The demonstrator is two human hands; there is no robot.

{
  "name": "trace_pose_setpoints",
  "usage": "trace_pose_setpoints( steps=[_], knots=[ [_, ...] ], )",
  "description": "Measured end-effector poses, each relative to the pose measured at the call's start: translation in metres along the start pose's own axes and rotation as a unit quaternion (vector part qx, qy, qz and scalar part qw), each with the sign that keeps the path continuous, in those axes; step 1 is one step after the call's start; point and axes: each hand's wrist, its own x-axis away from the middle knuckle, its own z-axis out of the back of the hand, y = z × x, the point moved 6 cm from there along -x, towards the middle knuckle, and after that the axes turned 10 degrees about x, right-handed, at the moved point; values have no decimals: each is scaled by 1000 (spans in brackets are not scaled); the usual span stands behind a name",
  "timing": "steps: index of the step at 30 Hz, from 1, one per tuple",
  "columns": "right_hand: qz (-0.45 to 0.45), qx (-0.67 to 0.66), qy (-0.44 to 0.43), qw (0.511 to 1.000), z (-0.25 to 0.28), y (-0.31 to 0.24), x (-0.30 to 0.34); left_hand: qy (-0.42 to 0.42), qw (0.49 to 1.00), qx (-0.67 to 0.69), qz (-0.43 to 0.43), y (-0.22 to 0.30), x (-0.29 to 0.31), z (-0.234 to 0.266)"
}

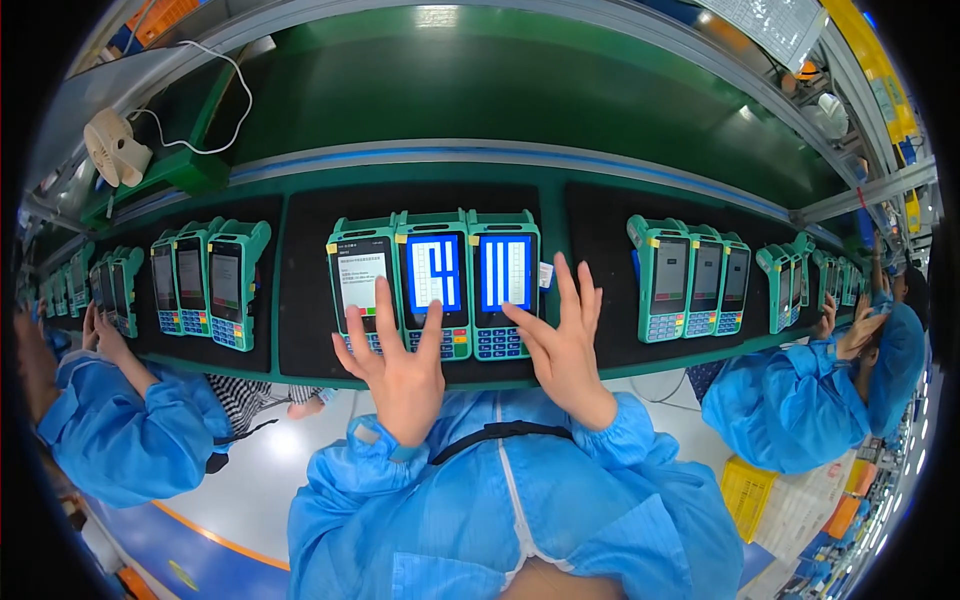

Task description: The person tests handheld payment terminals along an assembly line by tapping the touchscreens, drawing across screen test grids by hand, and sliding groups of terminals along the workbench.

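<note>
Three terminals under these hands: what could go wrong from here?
1. The left hand spreads across the left payment terminal and middle payment terminal; a stray fingertip might tap a screen unintentionally.
2. The right hand has a fingertip low over the right payment terminal, near its keypad; a slip could press keys.
3. All three sit side by side; a push might nudge a neighbour.

Pale floor [262, 450] with orange line [216, 538]

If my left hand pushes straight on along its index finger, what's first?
Most likely the middle card reader's lit screen, beneath the left hand's index fingertip; depth is unclear, so it may already be touching.
</note>
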Motion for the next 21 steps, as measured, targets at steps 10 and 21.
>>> trace_pose_setpoints(
  steps=[10, 21],
  knots=[
    [-30, 2, 83, 996, 9, 13, -34, 60, 998, -2, -11, 2, -43, -3],
    [-23, -7, 56, 998, 6, 9, -14, 26, 1000, -16, 2, -6, -19, 3]
  ],
)
